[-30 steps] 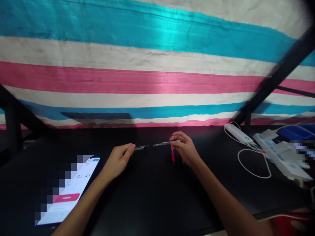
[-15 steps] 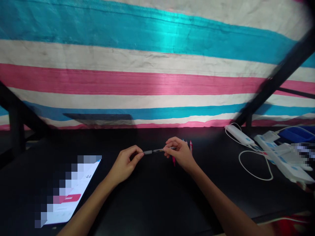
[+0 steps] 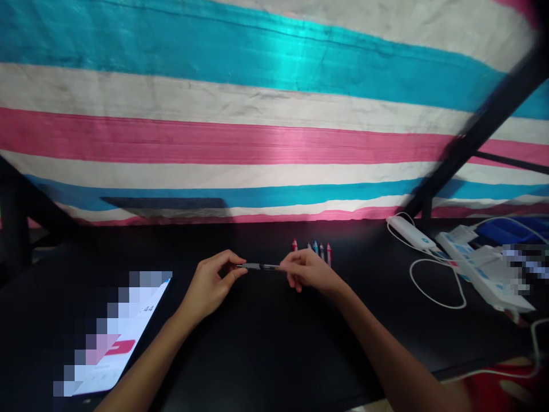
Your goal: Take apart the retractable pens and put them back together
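Compared with a second ago, the left hand (image 3: 212, 286) and right hand (image 3: 311, 272) have come closer together, and the stretch of pen (image 3: 261, 266) showing between them is shorter. The left hand's thumb and finger now pinch near the pen's end, its pale tip showing between them, where the hand previously covered that end. The right hand has dropped lower in view, with its fingers curled downward. This uncovers the upper ends of a row of pens (image 3: 316, 247) behind it on the tabletop (image 3: 257, 343), while the pink pen's lower part, visible earlier, is now hidden. The readout on the phone (image 3: 124, 349) has gone from 43 to 44. More of a white cable (image 3: 536, 343) shows at the right edge.
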`<state>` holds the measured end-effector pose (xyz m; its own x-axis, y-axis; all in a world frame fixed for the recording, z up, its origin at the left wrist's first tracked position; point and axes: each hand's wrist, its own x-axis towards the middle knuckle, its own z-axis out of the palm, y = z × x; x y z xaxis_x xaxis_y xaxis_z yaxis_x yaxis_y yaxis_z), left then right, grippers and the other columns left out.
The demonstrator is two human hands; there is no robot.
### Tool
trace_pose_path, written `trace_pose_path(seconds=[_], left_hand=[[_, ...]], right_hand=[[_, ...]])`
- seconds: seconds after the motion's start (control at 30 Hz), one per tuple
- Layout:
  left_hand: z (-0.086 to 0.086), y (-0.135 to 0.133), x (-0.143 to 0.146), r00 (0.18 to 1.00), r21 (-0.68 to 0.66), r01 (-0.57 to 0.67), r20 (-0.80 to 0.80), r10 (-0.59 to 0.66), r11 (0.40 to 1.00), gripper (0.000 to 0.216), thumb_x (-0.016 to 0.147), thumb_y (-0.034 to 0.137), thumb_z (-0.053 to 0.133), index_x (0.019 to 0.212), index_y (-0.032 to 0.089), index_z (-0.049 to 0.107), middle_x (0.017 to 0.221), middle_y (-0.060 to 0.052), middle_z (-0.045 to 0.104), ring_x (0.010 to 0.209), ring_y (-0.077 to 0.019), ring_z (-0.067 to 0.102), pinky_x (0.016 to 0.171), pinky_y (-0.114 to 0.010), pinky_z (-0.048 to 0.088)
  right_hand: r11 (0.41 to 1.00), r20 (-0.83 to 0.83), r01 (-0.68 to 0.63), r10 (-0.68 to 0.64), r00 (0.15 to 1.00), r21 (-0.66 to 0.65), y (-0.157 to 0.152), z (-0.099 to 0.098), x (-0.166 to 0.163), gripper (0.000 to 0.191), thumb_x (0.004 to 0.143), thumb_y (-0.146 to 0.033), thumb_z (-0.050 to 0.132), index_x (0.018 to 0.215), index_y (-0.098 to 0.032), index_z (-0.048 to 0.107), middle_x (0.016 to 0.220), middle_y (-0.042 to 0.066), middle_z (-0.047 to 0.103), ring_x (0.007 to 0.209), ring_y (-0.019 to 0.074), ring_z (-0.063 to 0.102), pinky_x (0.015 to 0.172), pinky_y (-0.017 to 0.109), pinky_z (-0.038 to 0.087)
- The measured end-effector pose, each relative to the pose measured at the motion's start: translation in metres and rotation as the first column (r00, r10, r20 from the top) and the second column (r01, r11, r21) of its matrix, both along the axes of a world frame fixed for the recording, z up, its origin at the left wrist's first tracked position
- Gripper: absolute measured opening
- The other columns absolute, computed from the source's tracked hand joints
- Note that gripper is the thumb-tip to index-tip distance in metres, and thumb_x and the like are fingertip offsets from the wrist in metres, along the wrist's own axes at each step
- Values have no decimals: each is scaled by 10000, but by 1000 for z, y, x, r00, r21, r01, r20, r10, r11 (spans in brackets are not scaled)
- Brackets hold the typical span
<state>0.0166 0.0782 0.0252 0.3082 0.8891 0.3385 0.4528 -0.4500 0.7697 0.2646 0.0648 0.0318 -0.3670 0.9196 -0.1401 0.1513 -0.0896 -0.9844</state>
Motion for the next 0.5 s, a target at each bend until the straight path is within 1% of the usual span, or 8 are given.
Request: trace_pose_path(seconds=[0.07,0.1,0.17,0.2,0.27,0.33,0.4,0.5], left_hand=[[1,0,0,1000,4,4,-6,-4,1000,173,827,351,625,877,185,638,792,-20,632,732,-170,604,655,-275,445],[2,0,0,1000,5,5,-10,-5,1000,174,827,351,625,870,184,639,787,-20,632,726,-169,603,650,-274,444],[3,0,0,1000,8,3,-15,-3,1000,174,828,351,624,860,181,641,783,-21,633,717,-168,601,642,-273,443],[3,0,-1,1000,9,2,-15,-2,1000,173,830,350,622,861,180,641,785,-22,634,717,-168,602,641,-272,444],[2,0,-1,1000,12,5,-13,-5,1000,170,833,345,620,872,181,641,791,-23,637,724,-168,605,646,-271,446],[1,0,-2,1000,15,11,-17,-11,1000,166,833,341,622,882,183,641,800,-24,642,740,-170,609,661,-273,449],[1,0,-2,1000,15,9,-25,-9,1000,171,831,346,625,882,183,642,803,-25,647,749,-174,612,671,-275,451],[2,-1,-1,1000,13,1,-30,-1,1000,187,830,359,622,878,179,644,793,-28,650,738,-175,612,659,-274,452]], right_hand=[[1000,59,19,-19,998,6,2,-2,0,447,864,-518,492,692,-125,619,482,4,574,355,69,482,339,164,305],[999,69,37,-39,997,37,2,-3,0,434,862,-517,496,726,-126,627,513,7,587,373,71,491,336,163,307],[990,50,61,-67,996,123,2,-3,0,318,789,-461,633,841,-148,620,601,-7,614,420,74,514,347,157,326],[988,36,51,-57,998,146,1,-3,0,305,739,-420,700,869,-160,608,617,-20,613,433,73,517,359,157,341],[992,40,5,-11,999,130,0,-2,1,282,718,-388,727,829,-160,602,555,-42,576,409,67,492,374,161,351],[996,73,-13,6,997,93,0,-1,1,313,818,-443,604,720,-145,604,451,-46,508,362,60,441,364,164,333],[995,82,25,-33,996,96,0,-1,0,379,875,-474,501,732,-143,618,455,-36,511,364,63,441,353,161,323],[987,63,58,-68,996,148,0,-2,-2,297,776,-446,655,862,-164,625,572,-29,583,426,72,498,364,154,347]])
